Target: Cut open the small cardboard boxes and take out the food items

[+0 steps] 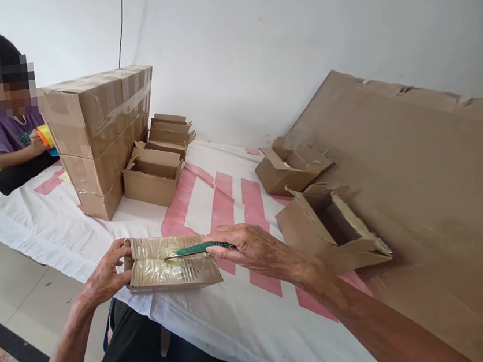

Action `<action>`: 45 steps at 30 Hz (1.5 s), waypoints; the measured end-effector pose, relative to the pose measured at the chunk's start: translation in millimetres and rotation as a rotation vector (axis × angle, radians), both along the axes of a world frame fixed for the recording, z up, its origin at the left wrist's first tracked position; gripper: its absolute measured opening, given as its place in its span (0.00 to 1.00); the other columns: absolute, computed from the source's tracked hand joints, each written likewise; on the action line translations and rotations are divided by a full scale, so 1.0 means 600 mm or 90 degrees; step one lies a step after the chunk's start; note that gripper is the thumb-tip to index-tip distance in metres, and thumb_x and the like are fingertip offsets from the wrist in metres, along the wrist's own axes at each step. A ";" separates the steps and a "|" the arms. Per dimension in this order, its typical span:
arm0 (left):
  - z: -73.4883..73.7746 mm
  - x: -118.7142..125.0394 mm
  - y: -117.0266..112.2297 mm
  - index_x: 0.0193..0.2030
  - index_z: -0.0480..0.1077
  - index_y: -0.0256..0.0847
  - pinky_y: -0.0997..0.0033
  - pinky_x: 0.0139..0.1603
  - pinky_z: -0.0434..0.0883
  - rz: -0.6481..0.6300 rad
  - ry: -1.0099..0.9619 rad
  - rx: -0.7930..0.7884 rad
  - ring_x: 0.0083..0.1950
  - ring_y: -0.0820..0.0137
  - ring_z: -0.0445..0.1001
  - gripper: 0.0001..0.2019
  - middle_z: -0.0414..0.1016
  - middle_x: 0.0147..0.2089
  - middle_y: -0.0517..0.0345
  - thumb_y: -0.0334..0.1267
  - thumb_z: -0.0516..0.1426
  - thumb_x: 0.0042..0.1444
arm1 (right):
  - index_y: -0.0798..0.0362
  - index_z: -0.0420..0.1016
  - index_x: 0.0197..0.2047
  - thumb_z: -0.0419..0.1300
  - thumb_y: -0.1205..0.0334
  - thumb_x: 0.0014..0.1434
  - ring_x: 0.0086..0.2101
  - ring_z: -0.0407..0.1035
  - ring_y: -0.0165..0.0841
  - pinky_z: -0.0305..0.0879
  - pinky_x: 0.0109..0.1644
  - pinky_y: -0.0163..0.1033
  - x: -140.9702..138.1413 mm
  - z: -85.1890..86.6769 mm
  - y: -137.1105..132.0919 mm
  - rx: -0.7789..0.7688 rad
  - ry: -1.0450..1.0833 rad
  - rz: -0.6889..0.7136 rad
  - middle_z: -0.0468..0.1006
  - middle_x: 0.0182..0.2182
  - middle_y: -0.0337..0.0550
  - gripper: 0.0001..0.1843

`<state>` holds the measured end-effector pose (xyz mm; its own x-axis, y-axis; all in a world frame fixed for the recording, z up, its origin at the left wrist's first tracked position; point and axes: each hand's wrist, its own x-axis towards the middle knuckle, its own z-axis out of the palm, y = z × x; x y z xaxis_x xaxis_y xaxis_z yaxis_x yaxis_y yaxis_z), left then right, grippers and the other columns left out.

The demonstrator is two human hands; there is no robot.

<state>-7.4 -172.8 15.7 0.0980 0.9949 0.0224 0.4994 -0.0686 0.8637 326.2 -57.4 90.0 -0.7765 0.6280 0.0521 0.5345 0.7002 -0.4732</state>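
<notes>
A taped cardboard box (151, 272) lies on the cloth in front of me, its long side facing me. Clear, shiny tape runs across its top, with a seam along the middle. My left hand (110, 270) is closed around the box's left end, thumb on the near side and fingers at the far corner. In my right hand (249, 247) is a green-handled knife (201, 248) with a ribbed grip. It points left and lies low over the taped seam. Its tip meets the tape near the middle; how deep the blade sits cannot be made out.
Stacked sealed boxes (101, 118) stand at the back left, with open boxes (152, 182) beside them. Two more open boxes, one (295, 169) behind the other (327, 226), sit right. A large cardboard sheet (420, 184) leans there. Another person (8, 126) sits far left holding something yellow.
</notes>
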 end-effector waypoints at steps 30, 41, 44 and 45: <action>-0.016 -0.008 0.005 0.62 0.77 0.53 0.61 0.61 0.75 -0.012 -0.016 -0.012 0.68 0.55 0.71 0.24 0.65 0.74 0.53 0.36 0.60 0.58 | 0.49 0.79 0.51 0.58 0.40 0.66 0.41 0.80 0.46 0.80 0.43 0.47 0.220 -0.203 -0.076 -0.030 0.224 -0.482 0.86 0.41 0.46 0.23; -0.031 -0.030 0.007 0.76 0.64 0.58 0.56 0.62 0.75 -0.040 -0.008 0.016 0.76 0.47 0.63 0.35 0.60 0.78 0.49 0.55 0.66 0.63 | 0.47 0.77 0.50 0.58 0.46 0.70 0.47 0.77 0.53 0.75 0.54 0.64 0.170 -0.366 -0.174 0.052 0.138 -0.418 0.83 0.45 0.53 0.16; -0.025 -0.029 0.008 0.78 0.60 0.59 0.53 0.62 0.75 -0.045 0.013 0.007 0.75 0.45 0.63 0.43 0.59 0.79 0.48 0.61 0.68 0.58 | 0.47 0.77 0.54 0.58 0.44 0.71 0.52 0.76 0.50 0.75 0.57 0.59 0.149 -0.334 -0.155 0.021 0.218 -0.432 0.81 0.50 0.53 0.19; -0.022 -0.027 0.008 0.79 0.59 0.60 0.51 0.62 0.75 -0.048 0.020 0.006 0.75 0.44 0.63 0.46 0.59 0.79 0.48 0.62 0.69 0.56 | 0.47 0.77 0.55 0.57 0.43 0.71 0.53 0.76 0.49 0.76 0.57 0.57 0.137 -0.320 -0.146 0.010 0.258 -0.440 0.81 0.51 0.52 0.20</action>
<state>-23.8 -168.2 2.3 0.1735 0.9845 0.0276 0.5190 -0.1152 0.8470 408.4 -145.0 -101.9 -0.1308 0.9566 0.2604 0.6383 0.2822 -0.7161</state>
